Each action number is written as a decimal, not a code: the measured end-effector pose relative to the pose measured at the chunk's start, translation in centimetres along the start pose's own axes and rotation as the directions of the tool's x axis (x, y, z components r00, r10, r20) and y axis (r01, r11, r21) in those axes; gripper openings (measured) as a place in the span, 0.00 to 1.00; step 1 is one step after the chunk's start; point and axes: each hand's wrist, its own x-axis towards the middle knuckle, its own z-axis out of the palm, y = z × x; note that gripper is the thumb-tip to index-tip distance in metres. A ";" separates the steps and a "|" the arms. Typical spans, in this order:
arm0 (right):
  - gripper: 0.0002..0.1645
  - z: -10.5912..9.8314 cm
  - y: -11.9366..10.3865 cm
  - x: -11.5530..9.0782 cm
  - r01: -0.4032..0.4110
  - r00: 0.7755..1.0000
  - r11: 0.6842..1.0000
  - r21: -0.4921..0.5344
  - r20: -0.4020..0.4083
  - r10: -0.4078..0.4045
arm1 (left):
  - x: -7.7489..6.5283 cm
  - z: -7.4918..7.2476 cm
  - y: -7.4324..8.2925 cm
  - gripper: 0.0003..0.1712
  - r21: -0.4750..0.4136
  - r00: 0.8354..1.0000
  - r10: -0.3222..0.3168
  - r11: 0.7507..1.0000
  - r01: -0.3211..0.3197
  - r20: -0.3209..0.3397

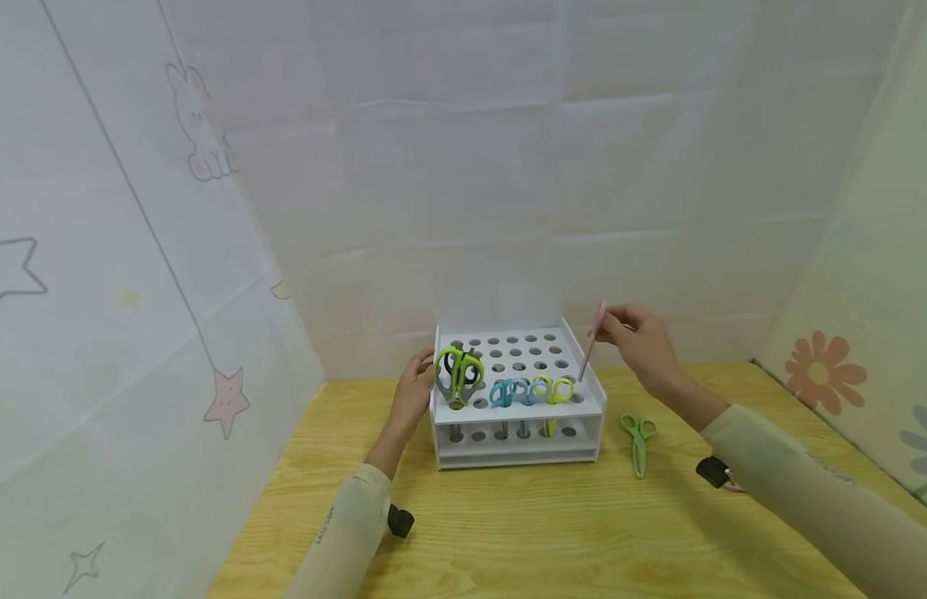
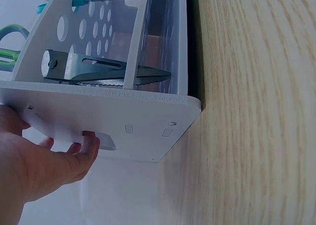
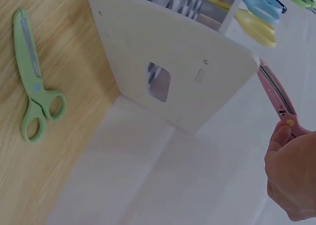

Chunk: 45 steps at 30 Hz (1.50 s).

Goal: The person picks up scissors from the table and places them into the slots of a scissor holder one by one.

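Cream fabric sleeve is lying nearest the camera. Beyond it, the right hand is pinching slim pink scissors, pointing blades-down from its fingertips over the near right part of a white, round-holed, two-tier rack; whether the tip is entering a hole, I cannot tell. Fingers of the left hand are gripping the rack's side, apparently steadying it. Seemingly, slotting these scissors is the step in hand; the next move is calling for aligning them with a free hole below the right fingers. Pale green scissors are lying near those fingers, toward the person.
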 end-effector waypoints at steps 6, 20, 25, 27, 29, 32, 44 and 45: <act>0.23 0.9 1.5 0.2 0.006 1.000 0.995 -0.100 -0.008 -0.007 | 0.2 0.1 -0.1 0.29 0.003 1.000 -0.008 1.000 0.008 0.002; 0.20 2.0 3.3 -0.1 0.142 0.987 0.956 -0.257 -0.036 -0.157 | 0.2 0.0 -0.1 0.29 -0.005 1.000 -0.007 1.000 0.007 0.011; 0.17 2.4 3.7 -0.6 0.194 0.981 0.927 -0.320 0.033 -0.194 | 0.1 0.1 -0.2 0.29 0.002 1.000 -0.018 1.000 0.018 0.005; 0.17 2.5 4.1 -0.6 0.219 0.976 0.916 -0.337 0.060 -0.211 | 0.1 0.0 -0.2 0.30 -0.001 1.000 -0.019 1.000 0.019 0.006; 0.16 2.7 4.5 -0.6 0.242 0.970 0.907 -0.344 0.080 -0.229 | 0.0 0.0 -0.1 0.30 -0.005 1.000 -0.015 1.000 0.015 0.006; 0.13 2.8 4.8 -0.7 0.283 0.959 0.892 -0.353 0.104 -0.263 | 0.0 0.0 0.0 0.31 -0.002 1.000 -0.012 1.000 0.012 0.007; 0.12 3.0 4.7 -1.2 0.347 0.935 0.847 -0.403 0.218 -0.280 | -0.1 -0.1 0.0 0.30 -0.013 1.000 -0.011 1.000 0.011 0.013; 0.12 3.0 4.6 -1.2 0.356 0.931 0.838 -0.413 0.232 -0.281 | -0.1 -0.1 0.0 0.30 -0.012 1.000 -0.011 1.000 0.011 0.010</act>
